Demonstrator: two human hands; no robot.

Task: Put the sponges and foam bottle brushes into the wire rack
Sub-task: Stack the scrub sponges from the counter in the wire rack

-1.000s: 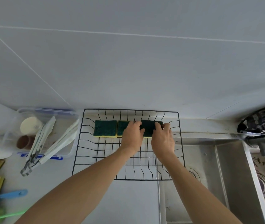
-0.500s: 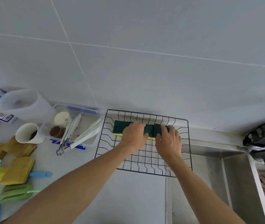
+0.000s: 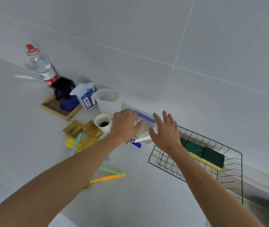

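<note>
Both the left hand [image 3: 125, 125] and right hand [image 3: 166, 132] are held open and empty, left of the wire rack [image 3: 233, 175] where green sponges [image 3: 203, 152] are lined up.

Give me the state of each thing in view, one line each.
Wire rack: on the counter, holding sponges only.
Green scouring sponges: in the rack, in a row along its far side.
Yellow-brown sponges: on the counter, outside the rack.
Foam bottle brushes: lying on the counter, outside the rack.
Paper cup: upright, dark residue inside.
Clear bottle: upright, red cap on.
Left hand: open, empty.
Right hand: open, empty.
</note>
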